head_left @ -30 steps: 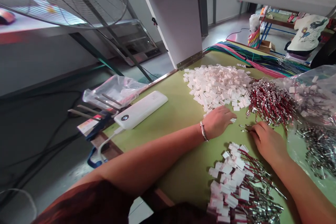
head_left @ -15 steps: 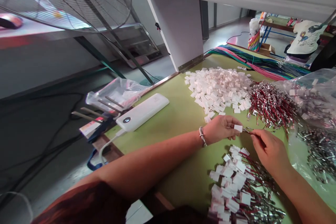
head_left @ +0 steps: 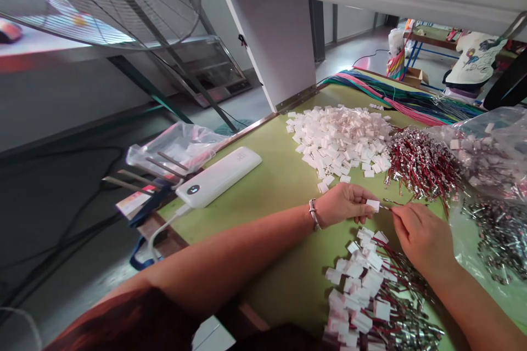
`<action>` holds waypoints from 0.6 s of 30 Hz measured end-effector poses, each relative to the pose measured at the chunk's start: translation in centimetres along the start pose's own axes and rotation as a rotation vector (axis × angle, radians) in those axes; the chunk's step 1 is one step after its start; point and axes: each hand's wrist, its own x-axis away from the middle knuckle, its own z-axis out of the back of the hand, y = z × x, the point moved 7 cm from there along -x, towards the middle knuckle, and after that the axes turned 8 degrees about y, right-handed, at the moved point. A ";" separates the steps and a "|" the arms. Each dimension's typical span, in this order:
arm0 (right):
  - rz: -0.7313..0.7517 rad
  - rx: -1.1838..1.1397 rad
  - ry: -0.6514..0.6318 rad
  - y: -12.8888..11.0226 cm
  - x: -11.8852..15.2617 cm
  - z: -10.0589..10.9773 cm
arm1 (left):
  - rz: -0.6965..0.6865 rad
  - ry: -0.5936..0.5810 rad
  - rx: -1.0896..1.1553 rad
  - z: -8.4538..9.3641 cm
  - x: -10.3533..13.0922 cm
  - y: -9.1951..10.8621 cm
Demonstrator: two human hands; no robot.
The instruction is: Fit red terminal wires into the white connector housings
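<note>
Between the thumb and fingers of my left hand (head_left: 345, 205) is a small white connector housing (head_left: 373, 205). My right hand (head_left: 424, 233) pinches a thin wire with a metal terminal (head_left: 385, 208), its tip at the housing's right side; whether it sits inside I cannot tell. Beyond my hands lies a heap of loose white housings (head_left: 340, 134). To its right is a pile of red wires with metal terminals (head_left: 424, 162). Nearer me, housings with wires fitted (head_left: 362, 290) lie in a stack, their wire ends pointing right.
A white power bank (head_left: 224, 177) with a cable lies on the left of the green table (head_left: 284, 252). Clear plastic bags (head_left: 494, 159) with more parts rest at right. Long coloured wires (head_left: 395, 96) run along the back. A large fan (head_left: 123, 0) stands at upper left.
The white housing and the wire terminal are still held close together, with my right hand slightly nearer the housing. The whole view has shifted a little.
</note>
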 end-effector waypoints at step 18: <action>-0.078 -0.177 -0.057 -0.8 1.1 -1.4 | -0.269 -0.073 -0.633 -2.0 1.6 1.3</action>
